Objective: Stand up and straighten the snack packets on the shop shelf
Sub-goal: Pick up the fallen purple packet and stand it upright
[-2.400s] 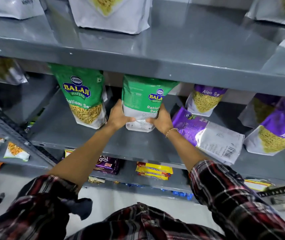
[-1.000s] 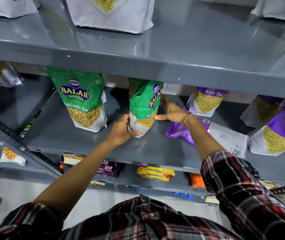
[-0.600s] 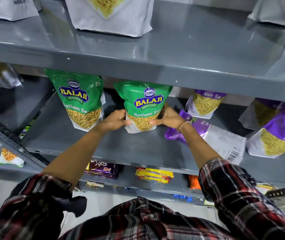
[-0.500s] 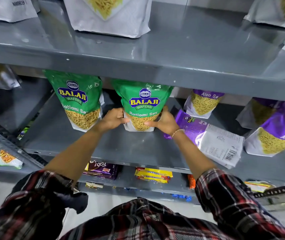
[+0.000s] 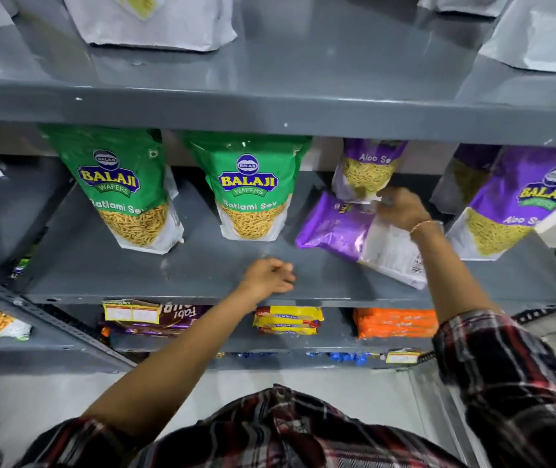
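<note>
Two green Ratlami Sev packets stand upright side by side on the grey middle shelf [image 5: 202,275], one at the left [image 5: 118,187] and one at the centre [image 5: 253,190]. A purple Aloo Sev packet [image 5: 341,228] lies flat on its face to their right. My right hand [image 5: 401,207] rests on its far end with the fingers curled over the packet's edge. My left hand [image 5: 268,278] hovers low over the shelf's front edge, fingers loosely curled, holding nothing. Another purple packet [image 5: 368,170] stands behind the fallen one.
A further purple packet [image 5: 520,201] stands at the right of the same shelf. White pouches [image 5: 155,18] sit on the shelf above, whose front lip overhangs the packets' tops. Below lie brown [image 5: 155,315], yellow [image 5: 286,319] and orange [image 5: 395,322] packs.
Both hands turned the centre green packet to face front, set it upright and let go. My right hand moved right onto the fallen purple packet; my left hand dropped towards the shelf's front edge.
</note>
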